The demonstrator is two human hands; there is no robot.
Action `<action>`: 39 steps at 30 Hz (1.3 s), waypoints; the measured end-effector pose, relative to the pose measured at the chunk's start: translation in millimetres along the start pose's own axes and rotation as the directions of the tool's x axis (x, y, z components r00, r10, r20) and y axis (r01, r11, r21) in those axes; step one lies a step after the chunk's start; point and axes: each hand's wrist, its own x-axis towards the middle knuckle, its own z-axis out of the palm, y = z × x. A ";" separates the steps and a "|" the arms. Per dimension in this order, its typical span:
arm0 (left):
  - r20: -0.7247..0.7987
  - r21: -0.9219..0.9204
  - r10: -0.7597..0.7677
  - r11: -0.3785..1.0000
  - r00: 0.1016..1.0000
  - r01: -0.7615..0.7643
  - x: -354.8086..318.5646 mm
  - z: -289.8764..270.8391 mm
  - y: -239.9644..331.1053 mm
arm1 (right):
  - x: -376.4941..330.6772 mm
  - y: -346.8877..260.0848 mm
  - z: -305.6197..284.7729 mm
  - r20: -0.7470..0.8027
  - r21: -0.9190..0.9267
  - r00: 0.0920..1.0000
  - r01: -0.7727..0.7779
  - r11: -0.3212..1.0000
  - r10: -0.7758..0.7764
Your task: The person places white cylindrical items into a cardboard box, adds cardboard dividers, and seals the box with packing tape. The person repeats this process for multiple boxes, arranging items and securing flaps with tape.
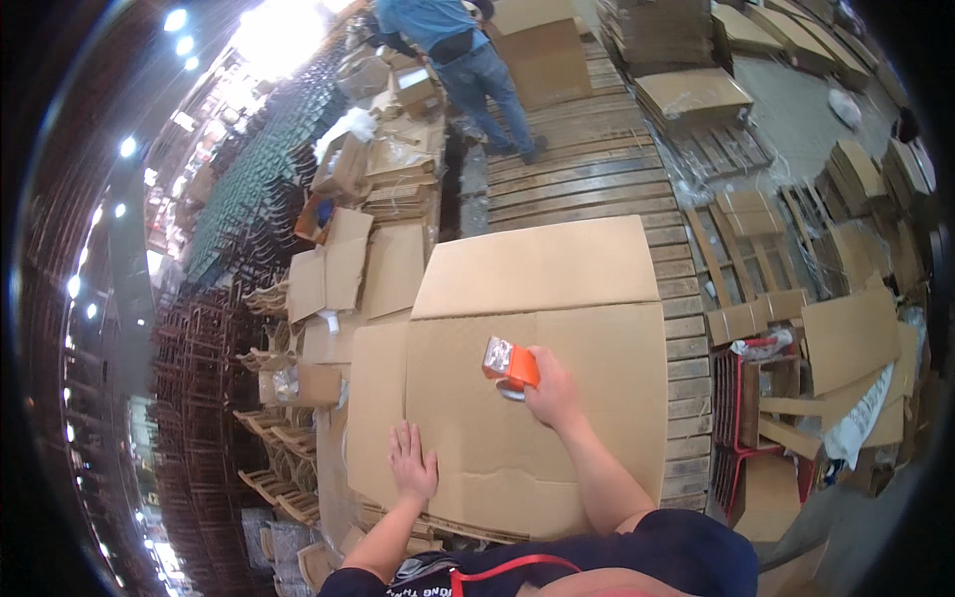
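Observation:
In front of me lies a large brown sheet of cardboard, a flattened carton (487,438), with a lighter flap (537,261) folded out at its far end. My left hand (412,466) rests flat on the carton's left part, fingers stretched out, holding nothing. Over the middle of the carton, my right hand (553,388) grips an orange tape dispenser (514,365). The silvery front of the dispenser points left and away from me. Whether the dispenser touches the cardboard, I cannot tell. More flat cardboard shows under the carton's near edge.
Wooden pallet slats (567,189) run beyond and along the right of the carton. A person in blue (468,75) stands at the far end. Cardboard pieces (333,264) and stacked chair frames (279,139) fill the left. At the right stands a red-framed rack (731,428).

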 end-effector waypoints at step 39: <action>-0.044 -0.308 0.972 0.208 0.232 -0.928 -95.9 -4.6 53.6 | -56.1 -20.0 14.9 -0.471 0.359 0.872 0.048 0.932 0.136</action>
